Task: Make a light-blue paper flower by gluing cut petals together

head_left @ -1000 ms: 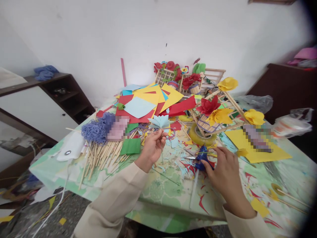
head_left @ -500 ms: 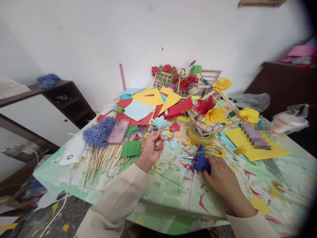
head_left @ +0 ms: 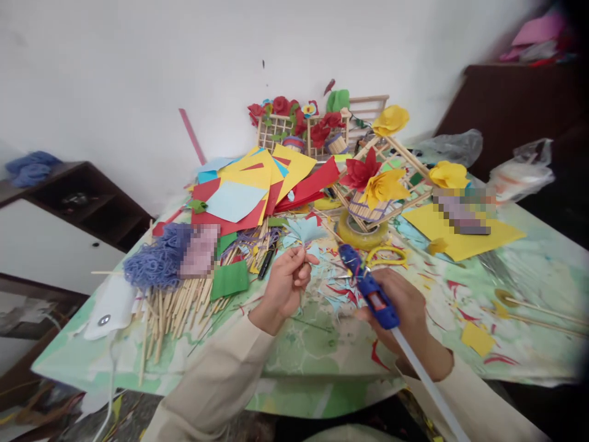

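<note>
Pinched in the fingers of my left hand (head_left: pixel 289 277) is a light blue paper flower (head_left: pixel 305 229), its petals fanned out above the fingertips. My right hand (head_left: pixel 399 307) is wrapped around a blue glue gun (head_left: pixel 370 287), lifted over the table with its nozzle tilted up towards the flower but apart from it. A long white glue stick (head_left: pixel 426 377) sticks out of the gun's rear. Behind the gun lie yellow-handled scissors (head_left: pixel 391 255), partly hidden by it. Paper scraps (head_left: pixel 343 294) lie scattered between the hands.
At left are purple yarn (head_left: pixel 156 261), wooden sticks (head_left: pixel 184 307) and a white power strip (head_left: pixel 108 313). Coloured paper sheets (head_left: pixel 237 199) lie behind. A roll of yellow tape (head_left: pixel 361 233) stands before a stick frame with paper flowers (head_left: pixel 386 189). A plastic bag (head_left: pixel 519 175) sits at right.
My right hand has picked the glue gun up off the table and turned its nozzle towards the flower. My left hand still holds the flower. The view has shifted right.
</note>
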Motion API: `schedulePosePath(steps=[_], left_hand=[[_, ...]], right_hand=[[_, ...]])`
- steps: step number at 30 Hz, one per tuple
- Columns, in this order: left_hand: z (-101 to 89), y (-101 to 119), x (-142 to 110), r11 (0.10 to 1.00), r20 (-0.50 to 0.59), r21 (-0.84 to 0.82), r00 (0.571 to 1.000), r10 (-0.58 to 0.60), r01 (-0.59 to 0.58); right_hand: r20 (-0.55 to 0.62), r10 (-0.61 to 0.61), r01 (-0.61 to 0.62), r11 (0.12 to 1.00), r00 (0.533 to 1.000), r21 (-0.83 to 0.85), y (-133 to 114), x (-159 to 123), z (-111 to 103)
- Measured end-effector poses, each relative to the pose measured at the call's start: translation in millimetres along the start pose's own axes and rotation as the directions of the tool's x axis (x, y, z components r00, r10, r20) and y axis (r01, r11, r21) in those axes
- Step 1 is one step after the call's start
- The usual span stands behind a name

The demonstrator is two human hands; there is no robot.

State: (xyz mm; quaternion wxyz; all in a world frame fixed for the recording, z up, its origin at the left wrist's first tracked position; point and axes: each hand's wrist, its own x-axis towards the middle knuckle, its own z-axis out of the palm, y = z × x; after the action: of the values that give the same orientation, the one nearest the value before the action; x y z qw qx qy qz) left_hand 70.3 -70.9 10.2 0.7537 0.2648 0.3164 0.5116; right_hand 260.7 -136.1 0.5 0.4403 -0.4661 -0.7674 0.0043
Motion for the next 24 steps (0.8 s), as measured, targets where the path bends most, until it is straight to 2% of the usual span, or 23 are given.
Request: schedulePosePath(steps=[2, 7, 14, 24], left_hand=[[3.4, -1.3, -1.9, 0.999, -0.017, 0.040, 1.000, -0.004, 0.004], [4.4, -1.5, -1.9, 0.996, -0.033, 0.089, 0.999, -0.011, 0.014], [0.7, -3.7, -0.1, 0.996, -0.004, 0.076, 0.999, -0.043, 0.043], [3.4, -1.9, 0.9, 0.997, -0.039, 0.042, 0.998, -0.057, 0.059]], right_hand=[[0.033, -0.014, 0.013, 0.999, 0.999, 0.041, -7.6, 2.9, 7.8], [0.146, 0.048, -0.053, 0.998, 0.988, 0.025, -9.6, 4.1, 21.8], [0.147, 0.046, -0.040, 0.998, 0.988, -0.040, -5.9, 4.8, 27.0], [0.162, 0.052, -0.038, 0.995, 0.985, -0.091, -5.4, 7.9, 28.9]])
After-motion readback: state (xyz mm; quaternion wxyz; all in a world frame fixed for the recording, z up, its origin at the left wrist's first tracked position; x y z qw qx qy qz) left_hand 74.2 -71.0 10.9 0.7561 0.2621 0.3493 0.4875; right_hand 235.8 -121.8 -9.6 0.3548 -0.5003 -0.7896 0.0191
